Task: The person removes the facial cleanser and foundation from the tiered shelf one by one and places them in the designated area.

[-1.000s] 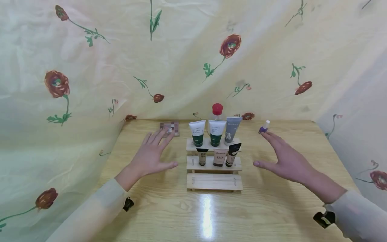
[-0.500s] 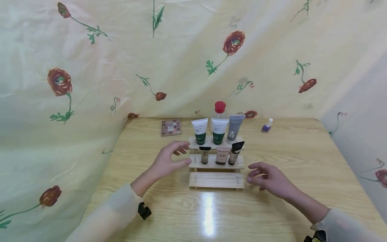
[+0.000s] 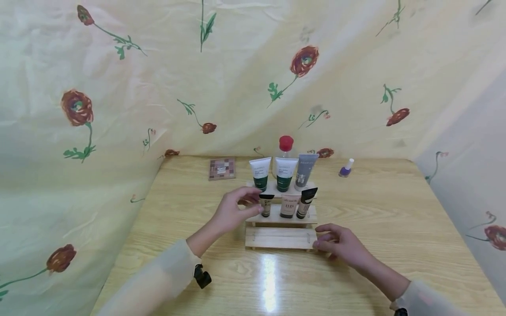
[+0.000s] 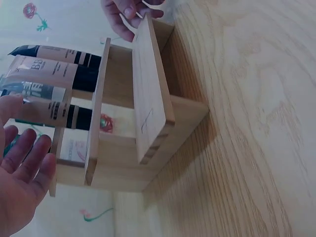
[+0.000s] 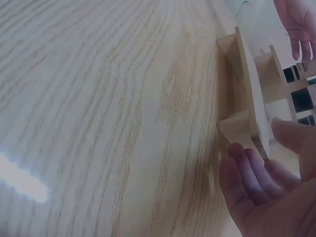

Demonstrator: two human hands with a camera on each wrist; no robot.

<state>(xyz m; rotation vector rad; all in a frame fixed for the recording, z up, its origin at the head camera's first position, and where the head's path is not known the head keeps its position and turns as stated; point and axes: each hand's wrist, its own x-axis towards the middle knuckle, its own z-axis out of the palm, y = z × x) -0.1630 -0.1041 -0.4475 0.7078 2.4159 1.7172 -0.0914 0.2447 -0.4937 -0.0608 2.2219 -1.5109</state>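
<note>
A three-tier wooden display stand point(image 3: 281, 238) stands at mid-table. On its middle tier are a small black-capped tube point(image 3: 266, 205), a pink BB tube point(image 3: 289, 205) and a black-topped tube point(image 3: 306, 202). Two white-and-green tubes point(image 3: 260, 173) and a grey tube point(image 3: 306, 171) fill the top tier. My left hand point(image 3: 237, 207) is beside the leftmost small tube, its thumb over the tube in the left wrist view and its fingers apart; contact is unclear. At the right end of the lowest tier, my right hand point(image 3: 343, 245) has loosely bent fingers around the plank's end point(image 5: 261, 140), seemingly touching it.
Behind the stand is a clear bottle with a red cap point(image 3: 286, 143). An eyeshadow palette point(image 3: 222, 169) lies at the back left, and a purple nail polish bottle point(image 3: 345, 168) stands at the back right. Flowered cloth point(image 3: 237, 87) hangs behind the wooden table point(image 3: 221, 285).
Both hands have come inward from wide apart, fingers bending. My left hand is now at the leftmost small tube, my right at the stand's lower right end. The cosmetics keep their places.
</note>
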